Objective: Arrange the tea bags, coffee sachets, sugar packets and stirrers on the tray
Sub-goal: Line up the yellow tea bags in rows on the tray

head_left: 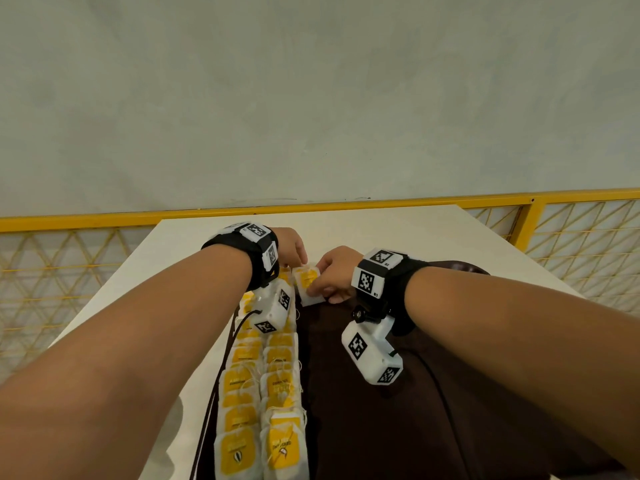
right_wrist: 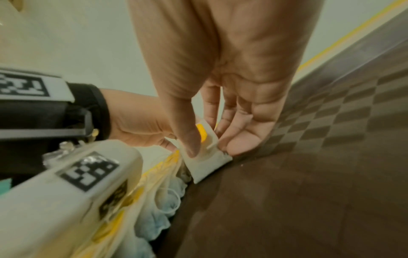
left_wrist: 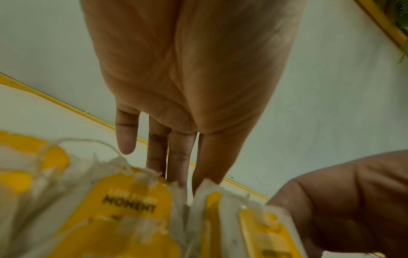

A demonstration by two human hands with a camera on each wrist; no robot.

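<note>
We have the right hand point(head_left: 332, 275) pinching one tea bag point(head_left: 309, 284) between thumb and fingertips, its lower edge touching the brown tray point(head_left: 398, 427) near the tray's far edge, at the head of the tea-bag rows point(head_left: 263, 386). The left hand point(head_left: 292, 245) sits just beside it with fingers straight and close together, tips resting against the upright bags at the far end of the rows; it grips nothing.

Risks as we judge them:
- The bag is thin and limp; released tilted, it probably falls flat on the bare tray instead of leaning on its neighbours.
- Loose strings loop between bags. A fingertip catching one on withdrawal could drag several bags out of line.
- The left wrist camera point(head_left: 273, 311) hangs directly over the rows and could brush them.
- The rows lie along the tray's left edge; a sideways push may tip bags onto the white table point(head_left: 381, 230).

Count: two rows of tea bags, roughly seven to nine visible per row, some hidden under the left wrist, exact total uncertain. One bag in hand. Coffee sachets, sugar packets, stirrers: zero visible. One tray.
</note>
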